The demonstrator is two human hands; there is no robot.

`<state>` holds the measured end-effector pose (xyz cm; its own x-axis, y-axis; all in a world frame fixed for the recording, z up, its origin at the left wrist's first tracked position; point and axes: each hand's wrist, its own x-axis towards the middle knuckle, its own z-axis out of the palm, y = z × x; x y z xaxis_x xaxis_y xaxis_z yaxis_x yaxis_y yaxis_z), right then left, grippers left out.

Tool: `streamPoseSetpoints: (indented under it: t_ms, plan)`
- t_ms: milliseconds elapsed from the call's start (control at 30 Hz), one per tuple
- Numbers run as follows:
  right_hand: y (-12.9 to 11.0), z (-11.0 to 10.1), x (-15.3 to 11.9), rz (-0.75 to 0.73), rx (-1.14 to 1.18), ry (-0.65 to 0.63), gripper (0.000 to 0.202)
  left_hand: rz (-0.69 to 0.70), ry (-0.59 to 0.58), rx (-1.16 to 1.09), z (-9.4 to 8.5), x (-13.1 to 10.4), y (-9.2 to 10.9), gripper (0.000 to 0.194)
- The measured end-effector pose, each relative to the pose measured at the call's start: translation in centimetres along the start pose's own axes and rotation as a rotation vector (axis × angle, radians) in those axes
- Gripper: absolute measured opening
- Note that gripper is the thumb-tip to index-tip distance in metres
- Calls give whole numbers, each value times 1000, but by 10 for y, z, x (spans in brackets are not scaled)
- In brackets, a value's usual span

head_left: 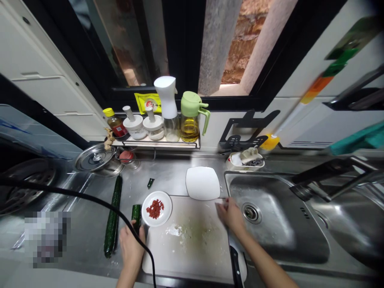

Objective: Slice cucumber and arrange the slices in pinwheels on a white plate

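Note:
My left hand (132,246) is closed around the lower end of a short cucumber piece (136,214), left of the cutting board. A long whole cucumber (113,218) lies just left of that hand. My right hand (232,218) is at the upper right corner of the light cutting board (210,262); its fingers are curled and slightly blurred, so their hold is unclear. The wet board has a greenish stain. A round white plate (165,220) of dried red berries (155,209) overlaps its upper left corner. A black-handled knife (236,266) lies along its right edge.
A square white plate (203,183) lies behind the board, and a cucumber end (150,183) farther left. The sink (270,216) and faucet (312,184) are at right. A rack (156,143) holds seasoning jars and an oil jug (190,120). A black cable (99,201) crosses the left side.

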<state>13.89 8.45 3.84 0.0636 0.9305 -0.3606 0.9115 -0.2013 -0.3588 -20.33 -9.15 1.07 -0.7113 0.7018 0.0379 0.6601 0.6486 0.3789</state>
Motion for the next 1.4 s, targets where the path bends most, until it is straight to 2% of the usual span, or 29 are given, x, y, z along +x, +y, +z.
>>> streamPoseSetpoints:
  t_ms: [67,167,267,367,533,633,700,767,833,967,1067,1133,1233,1400]
  plan:
    - [18,7,-37,-40,-29,20,30,-52,18,116,2,7,-11,42]
    - [43,21,-84,-105,-71,10,27,-95,-32,171,10,11,-18,47]
    - [57,32,-113,-104,-135,17,27,-141,-81,163,17,10,-20,48]
    - [63,38,-124,-96,-166,13,26,-150,-113,143,15,9,-20,51]
    - [65,45,-124,-63,-148,-28,29,-134,-113,90,-5,-4,-27,56]
    - [65,48,-124,-52,-100,-11,28,-30,-165,-13,-15,-21,-28,54]
    - [66,50,-125,-50,-73,16,26,83,-249,-125,-17,-34,-19,51]
    - [67,51,-125,-52,-61,48,23,191,-350,-257,-14,-48,-1,48]
    - [70,53,-127,-53,-47,91,23,325,-485,-371,-9,-61,26,46]
    - [80,54,-131,-48,51,203,28,528,-621,-473,6,-84,82,41]
    - [85,49,-138,-138,179,249,33,624,-721,-456,18,-92,109,45]
    - [82,42,-143,-181,239,204,35,659,-751,-433,25,-94,117,46]
    - [70,32,-151,-197,316,44,39,697,-749,-408,30,-94,119,47]
    - [51,26,-155,-181,434,-83,38,725,-754,-368,27,-92,117,48]
